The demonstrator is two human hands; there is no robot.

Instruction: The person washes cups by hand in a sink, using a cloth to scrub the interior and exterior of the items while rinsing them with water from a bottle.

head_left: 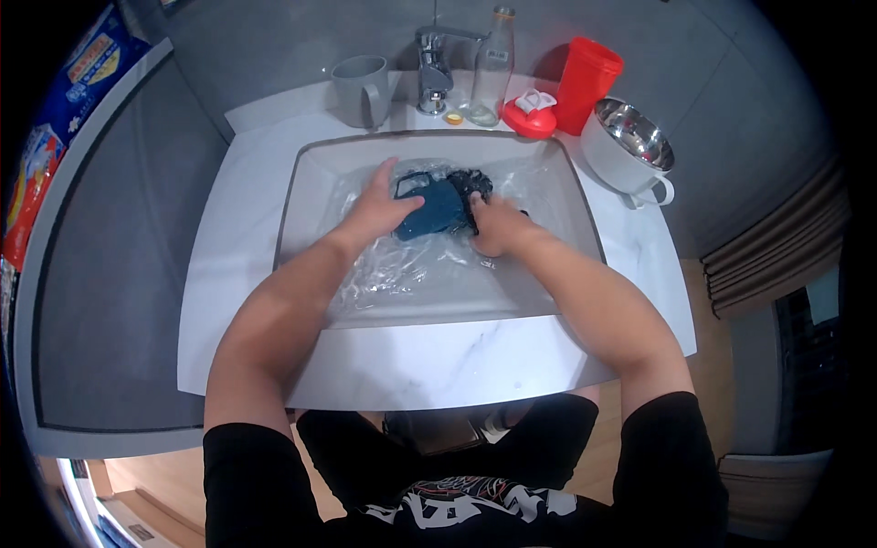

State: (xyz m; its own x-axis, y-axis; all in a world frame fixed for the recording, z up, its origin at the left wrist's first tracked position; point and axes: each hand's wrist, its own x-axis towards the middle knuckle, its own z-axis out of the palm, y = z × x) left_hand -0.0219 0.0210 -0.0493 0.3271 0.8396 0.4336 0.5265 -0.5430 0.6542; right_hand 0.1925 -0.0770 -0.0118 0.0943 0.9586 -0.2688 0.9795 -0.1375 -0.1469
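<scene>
A dark blue mug (437,210) lies on its side in the water of the white sink (365,310), its handle toward the upper left. My left hand (379,206) is at the mug's left side, thumb across it and index finger stretched out; the other fingers are partly hidden. In my right hand (499,225) is a crumpled black scrubbing cloth (473,184), pressed against the right end of the mug. Water ripples round both hands.
Behind the sink stand a grey mug (362,91), a chrome faucet (433,73) and a clear glass bottle (494,68). Farther right are a red lid (530,117), a red tumbler (585,87) and a white cup with a steel inside (626,151). A small yellow cap (453,118) lies by the faucet.
</scene>
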